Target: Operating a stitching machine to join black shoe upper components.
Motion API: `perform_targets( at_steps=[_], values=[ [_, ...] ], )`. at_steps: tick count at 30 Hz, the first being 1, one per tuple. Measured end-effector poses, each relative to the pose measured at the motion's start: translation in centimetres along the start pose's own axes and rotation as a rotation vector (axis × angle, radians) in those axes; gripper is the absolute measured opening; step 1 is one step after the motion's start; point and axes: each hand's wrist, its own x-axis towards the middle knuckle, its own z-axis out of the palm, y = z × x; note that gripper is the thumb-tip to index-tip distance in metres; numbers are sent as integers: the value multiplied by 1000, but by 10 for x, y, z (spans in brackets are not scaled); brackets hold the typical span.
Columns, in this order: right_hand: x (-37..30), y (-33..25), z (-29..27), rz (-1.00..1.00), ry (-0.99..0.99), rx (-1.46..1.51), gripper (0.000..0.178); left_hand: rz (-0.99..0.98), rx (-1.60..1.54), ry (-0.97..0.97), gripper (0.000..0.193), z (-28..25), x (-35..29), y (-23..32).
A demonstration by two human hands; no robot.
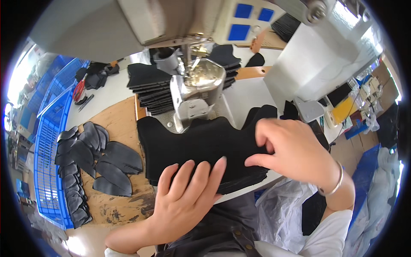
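A stack of black cut pieces (201,147), fabric or leather-like with wavy far edges, lies in front of me below the sewing machine head (197,81). My left hand (184,188) rests flat on the near part of the top piece, its fingers stretched and slightly spread. At the stack's right end, my right hand (287,150) has its fingers curled at the top black piece, with the thumb lying over it. Part of the right fingertips is hidden.
Leaf-shaped dark pieces (117,156) lie on a worn wooden board (115,210) at left, beside a blue basket (45,171). Another black stack (147,83) sits behind the machine's arm. Red-handled scissors (79,90) lie far left. Clear plastic (284,210) hangs near my lap.
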Motion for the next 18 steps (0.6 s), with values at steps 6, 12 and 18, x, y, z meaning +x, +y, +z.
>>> perform_targets(
  at_steps=[6,12,18],
  values=[
    [-25,-12,44,-347,241,-337,67,-1,-22,-2,79,8,18,-1],
    [-19,5,37,-510,321,-529,46,-147,273,-61,82,-18,-4,-3],
    [-12,-11,18,-644,616,-853,19,153,296,113,50,-19,24,-26]
  ],
)
